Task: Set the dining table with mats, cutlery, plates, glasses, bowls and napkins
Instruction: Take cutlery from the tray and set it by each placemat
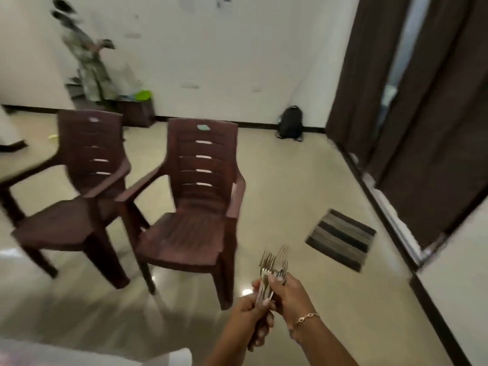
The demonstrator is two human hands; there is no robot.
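A bundle of several steel forks (274, 262) stands tines-up in front of me, low in the view and right of centre. My left hand (250, 315) grips the handles from below. My right hand (289, 294), with a thin bracelet on the wrist, pinches the forks near their necks. Both hands are held over the glossy floor, to the right of the nearer chair. No table setting shows in this blurred frame.
Two brown plastic armchairs (195, 207) (79, 186) stand to the left. A striped doormat (342, 237) lies by dark curtains (422, 114) on the right. A black backpack (290, 122) leans on the far wall. Another person (89, 67) stands at back left. A pale surface edge (79, 352) shows at bottom left.
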